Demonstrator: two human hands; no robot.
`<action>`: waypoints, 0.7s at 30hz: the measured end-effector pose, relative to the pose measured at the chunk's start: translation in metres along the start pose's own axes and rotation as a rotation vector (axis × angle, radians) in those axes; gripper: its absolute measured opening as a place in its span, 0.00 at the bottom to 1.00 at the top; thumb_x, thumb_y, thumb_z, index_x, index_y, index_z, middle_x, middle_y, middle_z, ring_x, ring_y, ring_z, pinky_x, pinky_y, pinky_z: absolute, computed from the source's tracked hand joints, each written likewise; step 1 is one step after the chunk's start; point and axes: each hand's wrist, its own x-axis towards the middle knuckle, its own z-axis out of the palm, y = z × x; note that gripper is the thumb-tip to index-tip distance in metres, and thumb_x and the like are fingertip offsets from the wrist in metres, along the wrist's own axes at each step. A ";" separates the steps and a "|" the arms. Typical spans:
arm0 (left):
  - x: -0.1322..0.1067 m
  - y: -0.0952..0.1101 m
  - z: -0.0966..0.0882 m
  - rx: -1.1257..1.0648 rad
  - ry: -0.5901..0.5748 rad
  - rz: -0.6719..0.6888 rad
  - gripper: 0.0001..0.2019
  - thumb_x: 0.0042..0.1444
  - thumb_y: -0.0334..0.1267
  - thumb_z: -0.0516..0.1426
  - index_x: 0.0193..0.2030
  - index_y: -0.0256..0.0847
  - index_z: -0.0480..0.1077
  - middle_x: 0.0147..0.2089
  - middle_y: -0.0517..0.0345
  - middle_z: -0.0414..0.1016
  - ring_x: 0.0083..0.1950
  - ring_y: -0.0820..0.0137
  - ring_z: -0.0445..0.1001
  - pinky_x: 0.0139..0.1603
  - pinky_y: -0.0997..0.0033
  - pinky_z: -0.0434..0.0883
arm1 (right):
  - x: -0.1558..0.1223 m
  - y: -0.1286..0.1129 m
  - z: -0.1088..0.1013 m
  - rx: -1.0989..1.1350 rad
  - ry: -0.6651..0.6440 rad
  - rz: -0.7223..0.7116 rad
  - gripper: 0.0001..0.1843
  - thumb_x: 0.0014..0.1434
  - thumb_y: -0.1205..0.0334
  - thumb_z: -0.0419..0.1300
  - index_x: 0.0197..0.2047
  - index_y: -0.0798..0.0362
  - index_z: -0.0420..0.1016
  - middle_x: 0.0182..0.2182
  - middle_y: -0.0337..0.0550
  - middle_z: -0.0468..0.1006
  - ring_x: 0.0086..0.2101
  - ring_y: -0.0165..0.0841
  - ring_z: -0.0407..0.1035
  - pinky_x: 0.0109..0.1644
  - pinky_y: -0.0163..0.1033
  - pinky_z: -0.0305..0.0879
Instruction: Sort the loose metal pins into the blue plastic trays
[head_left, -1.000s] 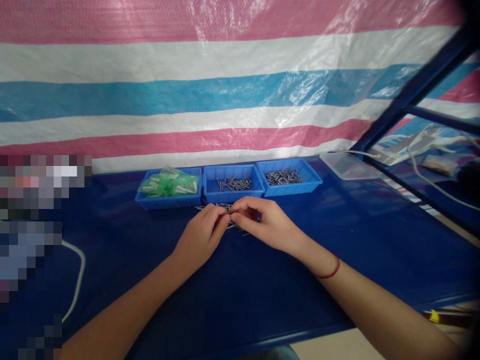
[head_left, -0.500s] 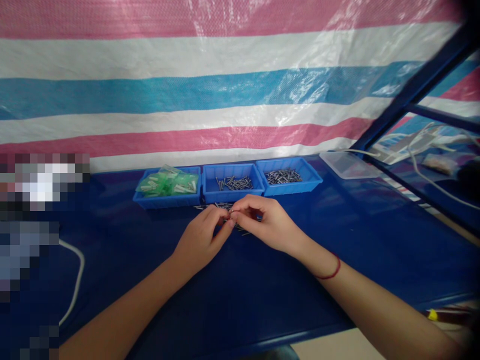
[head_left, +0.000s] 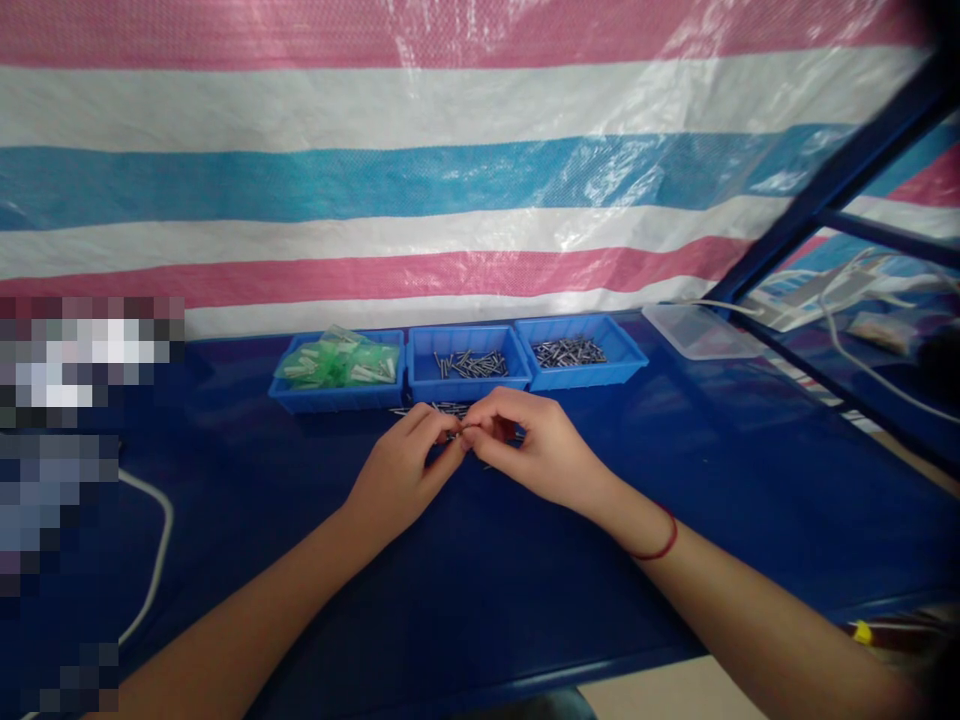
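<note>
My left hand [head_left: 401,468] and my right hand [head_left: 529,445] meet fingertip to fingertip on the blue table [head_left: 675,480], both pinched on a small metal pin [head_left: 460,430] between them. Under and behind the fingers lies a loose pile of small metal pins [head_left: 442,409], partly hidden by the hands. Just beyond stand three blue trays in a row: the left tray [head_left: 337,393] holds green-bagged parts, the middle tray [head_left: 469,381] a few metal pins, the right tray [head_left: 581,365] more metal pins. A red string circles my right wrist.
A striped pink, white and blue tarp hangs behind the table. A clear plastic lid [head_left: 701,332] lies at the back right beside a blue frame post [head_left: 825,190]. A white cable [head_left: 154,560] curves across the table at the left. Blurred patches cover the far left.
Both hands have stayed in place, with only small finger movements at the pinch. The view has shifted slightly.
</note>
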 end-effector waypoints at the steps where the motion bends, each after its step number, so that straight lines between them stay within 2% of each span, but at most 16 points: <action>1: 0.000 0.000 0.000 0.003 0.010 -0.001 0.05 0.62 0.36 0.53 0.36 0.40 0.68 0.33 0.60 0.66 0.33 0.73 0.67 0.33 0.73 0.63 | 0.000 0.000 0.000 -0.011 0.004 -0.012 0.05 0.55 0.71 0.58 0.30 0.54 0.72 0.26 0.38 0.71 0.26 0.27 0.62 0.31 0.34 0.60; 11: 0.003 -0.006 -0.001 -0.015 0.154 -0.048 0.02 0.58 0.35 0.57 0.35 0.40 0.68 0.34 0.59 0.68 0.37 0.70 0.68 0.38 0.71 0.65 | 0.001 0.010 0.001 -0.087 0.008 -0.009 0.05 0.56 0.73 0.57 0.32 0.55 0.72 0.26 0.38 0.72 0.26 0.26 0.63 0.31 0.33 0.60; 18: 0.003 -0.001 -0.003 -0.063 0.196 -0.038 0.03 0.59 0.36 0.57 0.35 0.40 0.67 0.36 0.59 0.68 0.39 0.70 0.68 0.41 0.70 0.66 | 0.002 0.012 0.001 -0.134 -0.064 -0.059 0.06 0.59 0.69 0.57 0.34 0.55 0.76 0.27 0.40 0.73 0.28 0.28 0.65 0.32 0.34 0.62; 21: 0.003 -0.001 -0.004 -0.059 0.219 -0.044 0.06 0.58 0.37 0.57 0.41 0.41 0.66 0.36 0.59 0.67 0.38 0.70 0.68 0.42 0.69 0.67 | 0.003 0.012 -0.003 -0.105 0.032 -0.034 0.07 0.60 0.65 0.56 0.34 0.54 0.76 0.28 0.41 0.75 0.27 0.29 0.66 0.31 0.34 0.62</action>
